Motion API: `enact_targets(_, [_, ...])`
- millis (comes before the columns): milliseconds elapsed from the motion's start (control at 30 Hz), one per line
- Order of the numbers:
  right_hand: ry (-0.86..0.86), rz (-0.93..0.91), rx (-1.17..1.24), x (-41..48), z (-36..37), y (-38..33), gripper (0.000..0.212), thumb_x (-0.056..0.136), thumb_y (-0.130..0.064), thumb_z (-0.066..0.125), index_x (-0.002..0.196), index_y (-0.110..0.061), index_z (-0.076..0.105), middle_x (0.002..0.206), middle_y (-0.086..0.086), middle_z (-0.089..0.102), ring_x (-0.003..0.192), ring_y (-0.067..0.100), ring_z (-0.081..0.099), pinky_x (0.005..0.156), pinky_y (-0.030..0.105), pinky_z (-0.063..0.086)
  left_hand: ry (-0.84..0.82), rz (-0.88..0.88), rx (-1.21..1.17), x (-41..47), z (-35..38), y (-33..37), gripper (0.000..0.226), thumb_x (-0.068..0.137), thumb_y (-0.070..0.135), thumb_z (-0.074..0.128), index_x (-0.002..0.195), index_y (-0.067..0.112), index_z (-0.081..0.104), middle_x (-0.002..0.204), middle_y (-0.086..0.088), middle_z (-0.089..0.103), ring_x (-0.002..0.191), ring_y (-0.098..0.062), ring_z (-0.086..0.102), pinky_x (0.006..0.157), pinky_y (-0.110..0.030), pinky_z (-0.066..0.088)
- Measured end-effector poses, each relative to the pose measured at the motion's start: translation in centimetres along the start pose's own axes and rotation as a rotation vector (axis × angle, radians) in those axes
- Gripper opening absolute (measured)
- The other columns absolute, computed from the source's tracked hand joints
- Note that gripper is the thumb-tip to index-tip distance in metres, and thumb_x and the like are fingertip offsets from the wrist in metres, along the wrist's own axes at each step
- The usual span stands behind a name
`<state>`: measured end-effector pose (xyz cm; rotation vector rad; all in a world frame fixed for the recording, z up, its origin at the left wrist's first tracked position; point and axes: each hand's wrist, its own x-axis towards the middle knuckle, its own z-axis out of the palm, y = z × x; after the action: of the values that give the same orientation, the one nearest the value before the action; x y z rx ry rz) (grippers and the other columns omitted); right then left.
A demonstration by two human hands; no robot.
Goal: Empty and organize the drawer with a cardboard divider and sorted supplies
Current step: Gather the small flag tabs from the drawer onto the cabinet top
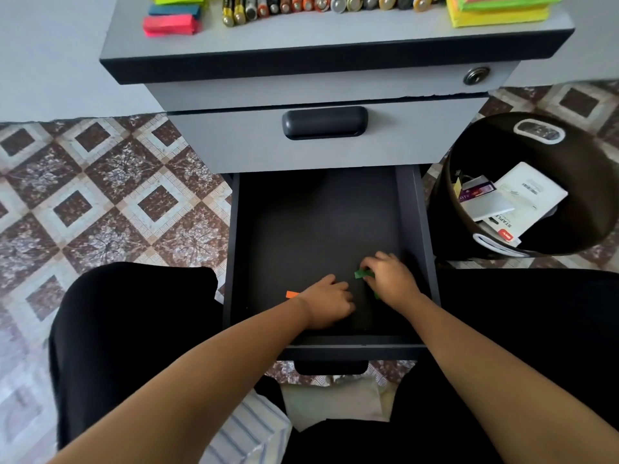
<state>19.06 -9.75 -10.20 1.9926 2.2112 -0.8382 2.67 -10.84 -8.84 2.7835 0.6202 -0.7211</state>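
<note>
The lower drawer (pixel 418 229) of a grey cabinet is pulled out, its dark floor nearly bare. My right hand (pixel 390 279) pinches a small green strip (pixel 361 273) near the drawer's front right. My left hand (pixel 326 304) rests curled on the drawer floor beside it, covering most of an orange strip (pixel 292 294) whose end sticks out to the left. On the cabinet top (pixel 335 35) lie several batteries (pixel 321 5), pink and blue sticky-note blocks (pixel 170 23) and yellow-green note pads (pixel 499 10).
A black waste bin (pixel 522 185) holding staple boxes and cards stands right of the drawer. The upper drawer (pixel 325 135) is closed. A piece of pale paper or cardboard (pixel 335 403) lies on the patterned floor between my knees.
</note>
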Motion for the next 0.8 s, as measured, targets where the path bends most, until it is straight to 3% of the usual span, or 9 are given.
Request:
enact_targets(133, [-0.052, 0.043, -0.036, 0.6, -0.3, -0.1, 0.015, 0.088, -0.017, 0.059, 0.103, -0.014, 0.063, 0.111, 0.004, 0.054, 0.107, 0.027, 0.048, 0.082, 0.032, 0.040, 0.071, -0.233, -0.346, -0.4, 0.2, -0.4, 0.024, 0.095, 0.021, 0.042, 0.114, 0.013, 0.056, 0.120, -0.006, 0.059, 0.116, -0.025, 0.045, 0.089, -0.036, 0.031])
enact_targets(267, [0.070, 0.259, 0.481, 0.6, -0.5, -0.6, 0.009, 0.084, -0.007, 0.065, 0.093, -0.007, 0.065, 0.088, 0.004, 0.061, 0.086, 0.019, 0.058, 0.069, 0.025, 0.043, 0.192, -0.393, -0.611, -1.0, 0.2, -1.4, 0.023, 0.093, 0.021, 0.046, 0.113, 0.016, 0.056, 0.113, -0.006, 0.062, 0.112, -0.025, 0.048, 0.090, -0.034, 0.036])
enact_targets(400, [0.142, 0.446, 0.854, 0.3, -0.8, -1.0, 0.020, 0.086, -0.008, 0.065, 0.106, -0.005, 0.063, 0.094, 0.006, 0.061, 0.085, 0.017, 0.057, 0.068, 0.025, 0.044, 0.257, -0.520, -0.828, -1.6, 0.4, -2.2, 0.025, 0.092, 0.017, 0.051, 0.114, 0.015, 0.063, 0.112, -0.003, 0.065, 0.110, -0.021, 0.054, 0.096, -0.037, 0.044])
enact_targets(533, [0.189, 0.509, 0.601, 0.1, -1.3, -0.8, 0.011, 0.089, -0.004, 0.056, 0.092, -0.003, 0.067, 0.086, 0.008, 0.060, 0.075, 0.018, 0.056, 0.049, 0.019, 0.037, 0.263, -0.558, -0.920, -1.9, 0.7, -2.4, 0.024, 0.090, 0.016, 0.054, 0.111, 0.014, 0.066, 0.112, -0.002, 0.066, 0.107, -0.018, 0.058, 0.095, -0.038, 0.047])
enact_targets(667, [0.052, 0.539, 0.378, -0.2, -0.5, -0.7, 0.019, 0.088, 0.001, 0.053, 0.104, -0.001, 0.065, 0.105, 0.017, 0.063, 0.094, 0.030, 0.061, 0.065, 0.025, 0.041, 0.263, -0.578, -0.952, -2.2, 1.0, -2.3, 0.022, 0.091, 0.016, 0.055, 0.110, 0.014, 0.066, 0.112, -0.001, 0.066, 0.106, -0.016, 0.059, 0.095, -0.035, 0.046])
enact_targets(800, [0.096, 0.520, 0.329, -0.7, 0.6, -0.4, 0.025, 0.090, 0.001, 0.051, 0.114, 0.000, 0.058, 0.109, 0.020, 0.061, 0.097, 0.032, 0.060, 0.074, 0.031, 0.049, 0.260, -0.592, -0.952, -2.5, 1.3, -2.2, 0.021, 0.091, 0.016, 0.055, 0.109, 0.014, 0.066, 0.111, -0.001, 0.066, 0.103, -0.015, 0.059, 0.093, -0.033, 0.048])
